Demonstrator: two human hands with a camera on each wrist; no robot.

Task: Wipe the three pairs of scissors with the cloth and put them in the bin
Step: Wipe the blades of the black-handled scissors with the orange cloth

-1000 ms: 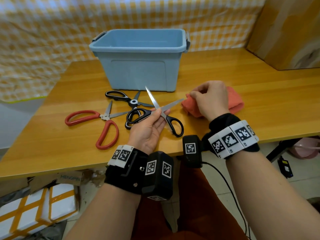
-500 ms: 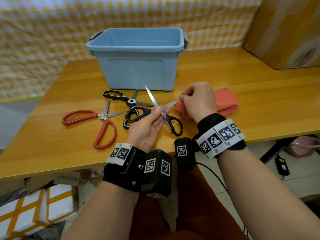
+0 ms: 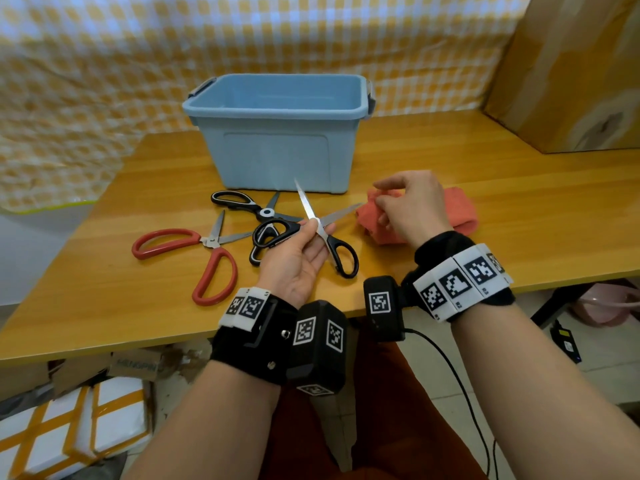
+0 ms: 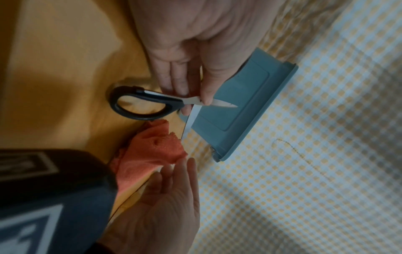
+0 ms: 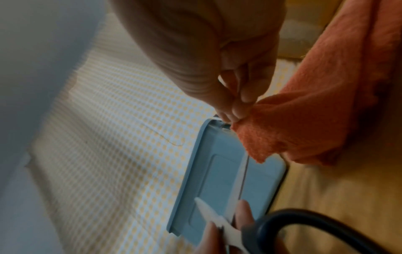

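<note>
Our left hand [image 3: 301, 258] pinches the black scissors [image 3: 323, 233] at the pivot, blades spread wide, one tip reaching toward our right hand [image 3: 412, 206], which pinches a corner of the cloth [image 5: 304, 123] just beside it. We judge the bare tip could nick fingers if the cloth bunches thin. The bin [image 3: 277, 133] sits beyond both hands.

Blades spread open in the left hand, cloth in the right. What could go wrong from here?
1. The held scissors are open, with left hand fingers at the pivot; wiping could nick the right hand.
2. The cloth is only pinched at an edge and may slip.
</note>
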